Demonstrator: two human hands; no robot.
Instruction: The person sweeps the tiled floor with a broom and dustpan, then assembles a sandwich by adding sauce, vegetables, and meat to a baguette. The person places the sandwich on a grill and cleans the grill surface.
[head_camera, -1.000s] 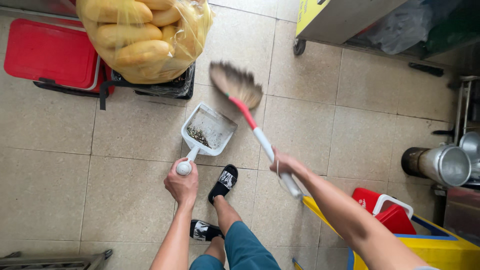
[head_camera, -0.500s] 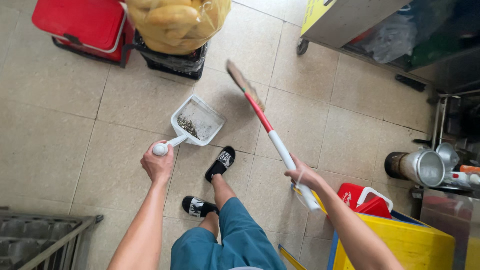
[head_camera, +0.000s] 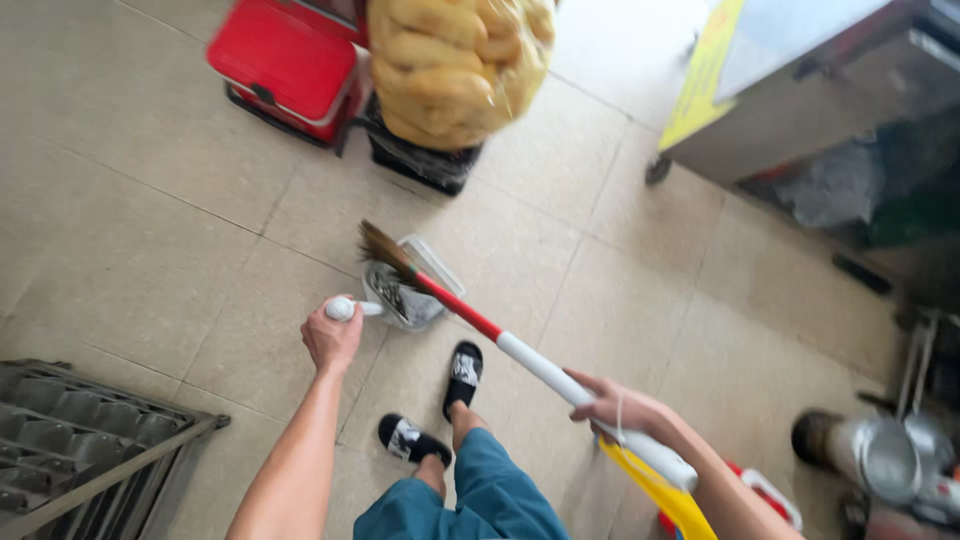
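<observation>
Red-and-white broom (head_camera: 500, 340) slants across the tiled floor (head_camera: 130, 250), right hand (head_camera: 610, 405) clamped on its handle, bristles over the dustpan (head_camera: 405, 285); left hand (head_camera: 333, 340), arm outstretched, grips the dustpan's handle.

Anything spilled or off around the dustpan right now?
Nothing stands out. The dustpan, held by the left hand, keeps its dark debris inside; the broom, held by the right hand, rests bristles over it. No spill shows on nearby tiles.
</observation>
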